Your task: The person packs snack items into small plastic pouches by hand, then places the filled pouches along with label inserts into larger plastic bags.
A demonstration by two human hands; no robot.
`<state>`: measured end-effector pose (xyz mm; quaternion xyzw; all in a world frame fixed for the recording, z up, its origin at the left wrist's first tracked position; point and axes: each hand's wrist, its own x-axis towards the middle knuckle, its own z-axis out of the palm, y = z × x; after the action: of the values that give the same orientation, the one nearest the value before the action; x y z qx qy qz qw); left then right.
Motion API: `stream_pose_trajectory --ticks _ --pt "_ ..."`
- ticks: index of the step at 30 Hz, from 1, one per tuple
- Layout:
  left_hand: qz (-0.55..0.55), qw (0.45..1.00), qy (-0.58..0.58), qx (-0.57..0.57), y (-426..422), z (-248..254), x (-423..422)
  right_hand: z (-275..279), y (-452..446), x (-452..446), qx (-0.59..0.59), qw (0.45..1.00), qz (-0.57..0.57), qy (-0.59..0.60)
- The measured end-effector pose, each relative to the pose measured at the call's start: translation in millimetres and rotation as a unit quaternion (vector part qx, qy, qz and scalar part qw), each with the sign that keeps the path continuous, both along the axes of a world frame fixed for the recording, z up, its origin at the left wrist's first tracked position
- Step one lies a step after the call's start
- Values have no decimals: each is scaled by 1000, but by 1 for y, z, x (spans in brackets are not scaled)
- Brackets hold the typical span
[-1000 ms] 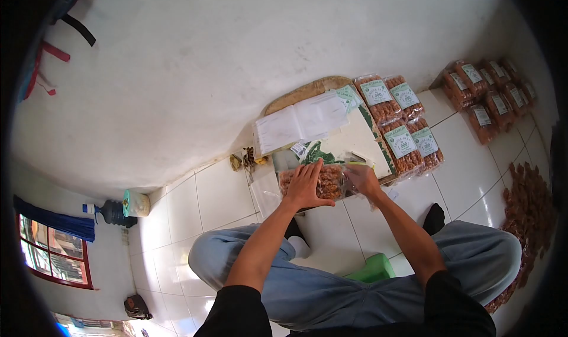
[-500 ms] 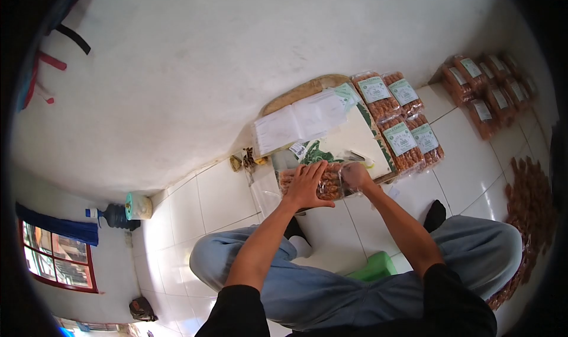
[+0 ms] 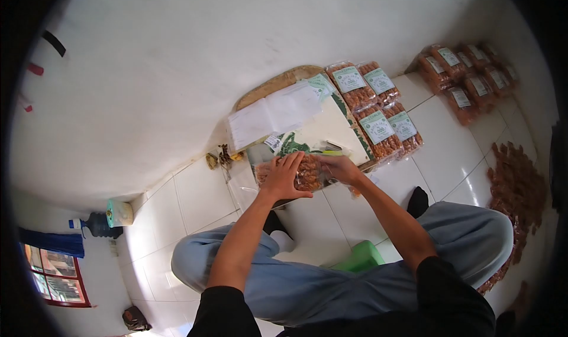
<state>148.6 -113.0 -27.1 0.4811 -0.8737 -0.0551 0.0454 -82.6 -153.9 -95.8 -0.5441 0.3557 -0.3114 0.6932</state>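
A clear plastic pack of brown snack pieces [image 3: 309,172] lies along the near edge of a low board [image 3: 331,127]. My left hand [image 3: 283,178] is laid over the pack, its fingers across the top and its thumb along the near side. At the pack's right end, my right hand [image 3: 340,168] has its fingers closed at the plastic; their tips are partly hidden. Just beyond that hand, a yellow-green item [image 3: 332,153] rests on the board beside a small dark tool I cannot make out. White plastic sleeves [image 3: 275,118] lie farther back.
Several labelled snack packs [image 3: 378,127] sit at the board's right side. More packs [image 3: 464,79] are piled by the wall. Loose brown pieces [image 3: 518,186] cover the floor at right. A green stool [image 3: 361,257] is between my legs. A water jug [image 3: 102,224] stands at left.
The view has shifted, so the scene sits farther left and slightly higher. My right hand has turned from a fist-like shape to fingers reaching along the pack's end. My left hand stays on the pack.
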Motion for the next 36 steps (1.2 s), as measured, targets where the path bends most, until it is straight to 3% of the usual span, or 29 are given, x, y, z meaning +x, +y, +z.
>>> stream_pose_trajectory --ticks 3,5,6,7,8,10,11,13,17,19,26,28,32,34,36 --pt "-5 1000 -3 6 0 -1 -2 3 5 -1 -49 997 15 -52" --pt "-5 1000 -24 7 -1 1 -4 30 8 -5 -90 989 79 88" --pt "-11 1000 -15 4 -1 0 -4 12 6 -2 -219 970 60 85" --pt "-15 1000 -8 7 -2 -1 -3 10 7 -2 -215 970 58 93" --pt "-12 1000 -12 6 -1 -3 -3 7 9 -1 -116 991 64 -27" --pt "-2 1000 -10 20 -3 -1 -3 62 14 -2 -51 994 47 87" --pt "-4 1000 -6 23 -1 -1 -2 54 14 -2 -48 994 45 92" --pt "-2 1000 4 15 -2 -1 -2 34 9 -1 11 971 -34 236" --pt "-11 1000 25 -5 0 1 -2 19 11 -8 -37 966 -26 253" --pt "-11 1000 25 -5 -1 1 -2 -15 8 -6 -18 998 -8 65" --pt "0 1000 1 9 -2 -2 -2 -5 8 -8 -85 995 17 52" --pt "3 1000 -6 7 -1 -1 -2 8 7 -14 -36 987 33 155" --pt "7 999 -26 23 -1 2 -3 12 4 -16 -1 988 88 129" --pt "-13 999 -42 2 -4 -5 0 31 11 -16 -20 976 170 132" --pt "-28 998 -62 -17 -7 -4 9 18 16 -18 15 983 159 86"
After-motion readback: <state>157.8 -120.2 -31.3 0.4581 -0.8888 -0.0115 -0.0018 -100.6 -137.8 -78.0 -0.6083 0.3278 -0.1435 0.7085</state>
